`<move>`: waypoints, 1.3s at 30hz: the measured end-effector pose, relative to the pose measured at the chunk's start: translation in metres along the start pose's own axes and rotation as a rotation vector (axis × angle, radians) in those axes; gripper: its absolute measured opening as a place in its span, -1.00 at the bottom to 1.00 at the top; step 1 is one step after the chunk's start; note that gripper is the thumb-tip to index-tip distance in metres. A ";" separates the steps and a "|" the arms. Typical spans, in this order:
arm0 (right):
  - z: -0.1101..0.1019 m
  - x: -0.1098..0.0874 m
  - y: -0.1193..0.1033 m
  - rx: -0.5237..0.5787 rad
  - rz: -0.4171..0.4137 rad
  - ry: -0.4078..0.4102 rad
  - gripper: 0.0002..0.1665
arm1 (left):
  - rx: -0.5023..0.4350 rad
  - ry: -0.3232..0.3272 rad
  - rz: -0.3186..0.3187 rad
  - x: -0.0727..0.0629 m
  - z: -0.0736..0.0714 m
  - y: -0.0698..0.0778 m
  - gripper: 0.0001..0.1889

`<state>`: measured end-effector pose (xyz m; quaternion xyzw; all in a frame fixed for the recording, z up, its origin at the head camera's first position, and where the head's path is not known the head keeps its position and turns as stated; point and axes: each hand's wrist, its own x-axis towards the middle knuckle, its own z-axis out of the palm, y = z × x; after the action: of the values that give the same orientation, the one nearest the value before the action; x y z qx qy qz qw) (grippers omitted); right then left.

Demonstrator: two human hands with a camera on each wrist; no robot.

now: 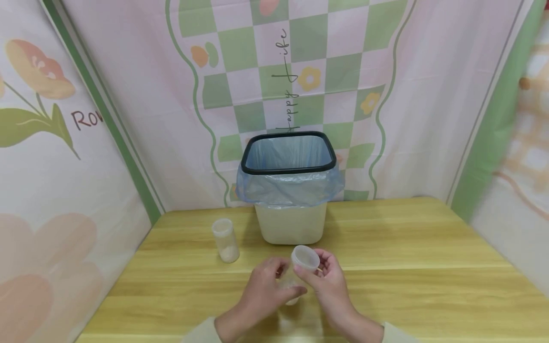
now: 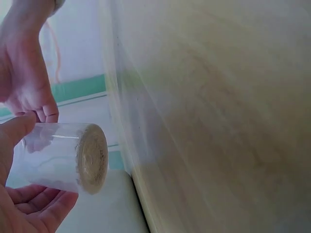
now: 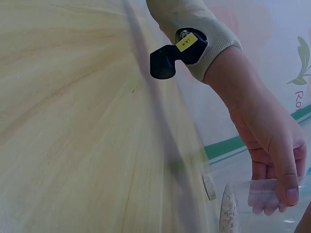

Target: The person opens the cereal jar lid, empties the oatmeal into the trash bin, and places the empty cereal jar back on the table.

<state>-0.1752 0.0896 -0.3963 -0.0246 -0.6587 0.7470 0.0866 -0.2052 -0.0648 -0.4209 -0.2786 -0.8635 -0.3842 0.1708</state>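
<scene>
A clear plastic jar (image 1: 292, 301) with a whitish translucent lid (image 1: 306, 257) is held upright, slightly tilted, between both hands above the table. My left hand (image 1: 265, 285) grips the jar's body, its thumb on one side and fingers on the other. At the top, my right hand (image 1: 333, 285) pinches the lid between thumb and fingers. Pale grainy stuff covers the bottom of the held jar (image 2: 91, 158) in the left wrist view. To the left, a second, similar lidded jar (image 1: 225, 240) stands on the table with some pale contents at its bottom.
Beyond the hands stands a white bin (image 1: 291, 226) with a blue plastic liner (image 1: 289, 188) folded over its black rim (image 1: 288, 170). It is at the back of the wooden table (image 1: 407, 247). Printed curtains (image 1: 128, 71) hang behind and at both sides.
</scene>
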 end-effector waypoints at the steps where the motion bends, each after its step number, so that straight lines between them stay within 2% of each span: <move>1: 0.000 0.000 0.000 0.000 0.001 -0.007 -0.29 | -0.010 -0.008 0.003 0.000 -0.001 -0.001 -0.52; 4: -0.003 0.002 0.000 0.007 -0.001 -0.042 -0.30 | -0.068 -0.045 -0.008 0.001 -0.003 -0.004 -0.52; 7: -0.007 0.005 -0.001 0.022 -0.019 -0.094 -0.34 | -0.165 -0.092 -0.030 0.003 -0.007 -0.006 -0.52; 10: -0.013 0.008 -0.003 0.030 -0.043 -0.163 -0.37 | -0.246 -0.132 -0.030 0.004 -0.013 -0.009 -0.50; 13: -0.020 0.012 -0.004 0.036 -0.074 -0.265 -0.38 | -0.313 -0.186 -0.014 0.007 -0.020 -0.012 -0.51; 21: -0.037 0.022 -0.002 0.024 -0.186 -0.610 -0.40 | -0.541 -0.445 0.013 0.014 -0.031 -0.031 -0.60; 26: -0.042 0.023 0.002 0.001 -0.214 -0.754 -0.43 | -0.624 -0.571 0.020 0.013 -0.032 -0.038 -0.61; 30: -0.042 0.024 0.005 0.000 -0.208 -0.792 -0.42 | -0.624 -0.594 -0.024 0.011 -0.032 -0.038 -0.58; 34: -0.043 0.023 0.005 -0.003 -0.198 -0.776 -0.35 | -0.578 -0.564 -0.078 0.010 -0.032 -0.036 -0.57; 36: -0.042 0.022 0.005 -0.013 -0.209 -0.729 -0.28 | -0.539 -0.527 -0.101 0.010 -0.033 -0.034 -0.56; 39: -0.037 0.019 0.004 -0.042 -0.223 -0.586 -0.18 | -0.475 -0.456 -0.123 0.010 -0.032 -0.032 -0.53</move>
<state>-0.1887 0.1284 -0.4034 0.2623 -0.6695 0.6945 -0.0258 -0.2298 -0.1032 -0.4137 -0.3368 -0.7810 -0.5122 -0.1200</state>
